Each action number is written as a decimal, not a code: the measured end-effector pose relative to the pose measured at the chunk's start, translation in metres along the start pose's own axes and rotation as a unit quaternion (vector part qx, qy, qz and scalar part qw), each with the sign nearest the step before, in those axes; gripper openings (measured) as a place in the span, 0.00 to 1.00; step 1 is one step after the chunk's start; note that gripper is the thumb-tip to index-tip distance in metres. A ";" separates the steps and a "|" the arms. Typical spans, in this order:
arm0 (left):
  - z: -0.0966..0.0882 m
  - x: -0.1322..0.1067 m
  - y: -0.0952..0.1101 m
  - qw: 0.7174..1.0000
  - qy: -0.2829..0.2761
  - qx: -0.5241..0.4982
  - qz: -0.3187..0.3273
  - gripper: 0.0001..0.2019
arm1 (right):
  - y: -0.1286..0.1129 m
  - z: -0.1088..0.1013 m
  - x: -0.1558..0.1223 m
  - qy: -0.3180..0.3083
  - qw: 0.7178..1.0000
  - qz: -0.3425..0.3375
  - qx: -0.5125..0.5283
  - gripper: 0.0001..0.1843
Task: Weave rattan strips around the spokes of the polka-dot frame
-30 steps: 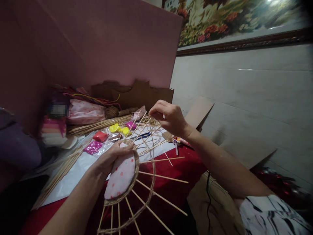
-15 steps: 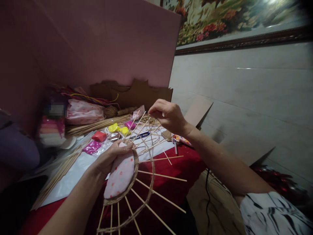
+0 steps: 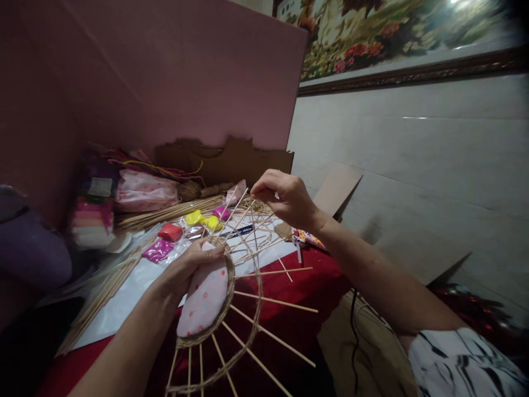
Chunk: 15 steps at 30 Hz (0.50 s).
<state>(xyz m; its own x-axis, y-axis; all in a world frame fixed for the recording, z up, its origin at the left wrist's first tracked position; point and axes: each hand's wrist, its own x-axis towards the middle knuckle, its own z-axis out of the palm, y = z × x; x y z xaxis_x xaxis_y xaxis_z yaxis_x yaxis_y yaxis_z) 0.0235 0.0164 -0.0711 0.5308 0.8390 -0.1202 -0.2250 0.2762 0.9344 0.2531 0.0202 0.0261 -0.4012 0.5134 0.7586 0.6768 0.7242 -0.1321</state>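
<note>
Head view — the left hand [image 3: 190,266] grips the pad [image 3: 205,295], slanting to lower left; the right hand [image 3: 285,194], farther up-right, pinches twine [image 3: 260,292].

The left hand [image 3: 188,266] grips a half-round panel [image 3: 204,300] of pale, red-dotted fabric, thumb near its upper end. Thin sticks [image 3: 268,370] fan out from the braided rim [image 3: 232,275], crossed by an outer ring of twine [image 3: 260,292]. The right hand [image 3: 287,197] is raised beside the upper stick tips, fingers [image 3: 263,183] pinched on a strand [image 3: 254,226] running down toward that ring. Beyond, a red packet [image 3: 169,231] and a white sheet [image 3: 111,309] lie on the red-covered desk [image 3: 326,286].
</note>
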 end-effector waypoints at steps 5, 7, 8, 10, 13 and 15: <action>0.000 -0.002 0.000 1.000 -0.003 -0.003 0.025 0.06 | -0.003 -0.005 0.002 0.013 0.999 0.005 0.046 0.04; 0.001 -0.003 0.001 0.999 -0.015 -0.033 0.028 0.05 | -0.005 -0.006 0.004 0.009 0.998 0.007 0.070 0.04; 0.001 -0.004 0.001 0.998 -0.023 -0.052 0.029 0.05 | -0.007 -0.006 0.006 0.008 0.996 0.008 0.084 0.04; 0.002 -0.005 0.001 0.994 -0.038 -0.095 0.028 0.08 | -0.010 -0.007 0.011 0.001 0.994 0.007 0.112 0.03; 0.002 -0.004 0.001 0.989 -0.044 -0.138 0.027 0.13 | -0.014 -0.007 0.023 -0.012 0.992 -0.002 0.129 0.03; 0.000 -0.003 0.000 0.989 -0.042 -0.143 0.022 0.14 | -0.016 -0.007 0.032 -0.017 0.992 -0.009 0.126 0.04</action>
<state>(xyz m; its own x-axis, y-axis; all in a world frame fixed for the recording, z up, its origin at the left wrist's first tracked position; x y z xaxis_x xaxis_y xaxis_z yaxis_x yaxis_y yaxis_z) 0.0221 0.0135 -0.0703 0.5783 0.8147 -0.0431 -0.4638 0.3718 0.8041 0.2332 0.0218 0.0569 -0.4352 0.5107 0.7415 0.4950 0.8236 -0.2767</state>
